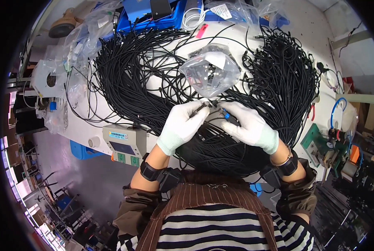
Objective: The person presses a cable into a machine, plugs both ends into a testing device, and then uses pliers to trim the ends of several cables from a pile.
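My gloved left hand [183, 125] pinches a thin black cable [200, 108] near its end, thumb against the forefinger. Just across from it, my gloved right hand [250, 126] is closed around a small blue-and-black piece [226, 113], too small to name surely. Between the fingertips shows a dark connector-like part [214, 103]; which hand bears it is unclear. Right behind the hands lies a clear plastic bag [199, 81] of small parts. A thick bundle of black cables [124, 88] curves under both hands, and another cable heap [283, 69] lies at the right.
A grey box with a display [124, 144] stands at the table's front left edge, beside a white roll [94, 142]. Blue trays [178, 16] and a coiled white cable [192, 19] are at the back. A green fixture [314, 142] with blue tubing stands at right.
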Action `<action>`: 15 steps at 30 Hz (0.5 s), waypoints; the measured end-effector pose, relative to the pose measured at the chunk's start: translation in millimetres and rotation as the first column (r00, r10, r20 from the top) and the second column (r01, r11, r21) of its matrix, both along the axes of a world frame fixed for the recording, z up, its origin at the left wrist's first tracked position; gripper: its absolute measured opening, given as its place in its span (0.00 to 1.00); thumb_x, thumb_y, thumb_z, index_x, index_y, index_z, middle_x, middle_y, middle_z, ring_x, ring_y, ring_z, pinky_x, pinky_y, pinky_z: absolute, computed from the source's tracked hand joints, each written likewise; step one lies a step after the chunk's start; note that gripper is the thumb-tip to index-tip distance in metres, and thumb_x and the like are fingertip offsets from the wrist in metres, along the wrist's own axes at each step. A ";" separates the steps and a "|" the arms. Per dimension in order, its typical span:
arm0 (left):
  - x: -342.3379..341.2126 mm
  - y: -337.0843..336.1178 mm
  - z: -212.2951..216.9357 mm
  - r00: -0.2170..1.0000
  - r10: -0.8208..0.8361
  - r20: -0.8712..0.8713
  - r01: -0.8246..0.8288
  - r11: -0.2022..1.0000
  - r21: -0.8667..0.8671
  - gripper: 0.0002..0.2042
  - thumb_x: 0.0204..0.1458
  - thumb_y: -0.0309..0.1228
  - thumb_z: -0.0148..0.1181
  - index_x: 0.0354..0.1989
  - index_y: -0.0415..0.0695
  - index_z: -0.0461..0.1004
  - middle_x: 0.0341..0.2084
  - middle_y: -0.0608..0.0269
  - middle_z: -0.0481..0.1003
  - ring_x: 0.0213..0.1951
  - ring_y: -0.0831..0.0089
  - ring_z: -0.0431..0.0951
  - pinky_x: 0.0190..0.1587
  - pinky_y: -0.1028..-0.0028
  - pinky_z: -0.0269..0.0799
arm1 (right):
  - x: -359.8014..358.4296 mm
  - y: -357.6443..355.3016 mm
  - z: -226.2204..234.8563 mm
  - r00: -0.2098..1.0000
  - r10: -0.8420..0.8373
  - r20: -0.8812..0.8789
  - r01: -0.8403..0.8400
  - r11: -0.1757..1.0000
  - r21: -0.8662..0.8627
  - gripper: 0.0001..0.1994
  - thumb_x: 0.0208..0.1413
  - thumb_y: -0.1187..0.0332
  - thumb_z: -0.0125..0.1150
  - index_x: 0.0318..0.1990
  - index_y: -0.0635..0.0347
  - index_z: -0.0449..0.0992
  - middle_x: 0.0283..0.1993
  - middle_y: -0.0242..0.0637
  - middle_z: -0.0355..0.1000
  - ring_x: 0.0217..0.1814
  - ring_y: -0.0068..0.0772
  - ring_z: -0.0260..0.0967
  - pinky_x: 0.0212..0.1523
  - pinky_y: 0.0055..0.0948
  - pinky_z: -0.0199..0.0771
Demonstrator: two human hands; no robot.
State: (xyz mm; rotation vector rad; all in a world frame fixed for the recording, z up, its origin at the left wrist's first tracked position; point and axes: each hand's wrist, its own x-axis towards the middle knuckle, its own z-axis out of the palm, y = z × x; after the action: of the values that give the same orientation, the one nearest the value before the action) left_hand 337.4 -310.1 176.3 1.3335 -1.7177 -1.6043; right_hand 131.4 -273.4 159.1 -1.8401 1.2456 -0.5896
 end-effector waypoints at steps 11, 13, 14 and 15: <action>-15.8 -51.7 -76.1 0.956 0.170 0.241 -0.087 0.944 -0.319 0.13 0.54 0.32 0.53 0.34 0.32 0.72 0.14 0.67 0.67 0.19 0.85 0.60 0.21 0.80 0.57 | 25.1 -51.7 -50.8 0.979 -0.179 0.096 0.116 0.880 0.460 0.17 0.54 0.59 0.50 0.41 0.65 0.68 0.30 0.46 0.72 0.30 0.41 0.72 0.31 0.32 0.72; -14.6 -57.4 -87.9 0.962 0.172 0.211 -0.099 0.943 -0.319 0.12 0.53 0.33 0.53 0.32 0.33 0.73 0.15 0.63 0.69 0.19 0.81 0.64 0.23 0.78 0.60 | 25.5 -54.2 -56.4 0.892 -0.370 0.260 0.070 0.681 0.729 0.14 0.54 0.61 0.50 0.38 0.64 0.69 0.25 0.41 0.72 0.23 0.30 0.71 0.23 0.26 0.71; -10.2 -57.6 -93.2 0.965 0.187 0.185 -0.120 0.939 -0.323 0.11 0.52 0.33 0.53 0.31 0.35 0.73 0.17 0.59 0.70 0.20 0.78 0.67 0.24 0.76 0.63 | 20.2 -53.8 -51.0 0.891 -0.378 0.250 0.077 0.669 0.739 0.14 0.54 0.61 0.50 0.38 0.64 0.69 0.25 0.41 0.72 0.23 0.30 0.71 0.23 0.26 0.71; -8.2 -57.2 -93.0 0.966 0.204 0.159 -0.144 0.935 -0.325 0.10 0.51 0.33 0.54 0.30 0.37 0.74 0.18 0.54 0.72 0.21 0.74 0.71 0.26 0.75 0.66 | 10.7 -56.2 -39.3 0.901 -0.334 0.276 0.047 0.709 0.704 0.11 0.54 0.64 0.51 0.37 0.65 0.68 0.23 0.36 0.69 0.20 0.26 0.68 0.21 0.23 0.68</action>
State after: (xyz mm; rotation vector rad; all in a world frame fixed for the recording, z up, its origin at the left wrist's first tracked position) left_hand 329.2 -367.2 83.3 1.4674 -1.8123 -1.0827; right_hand 142.1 -329.6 119.7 -0.9143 1.1750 -0.4790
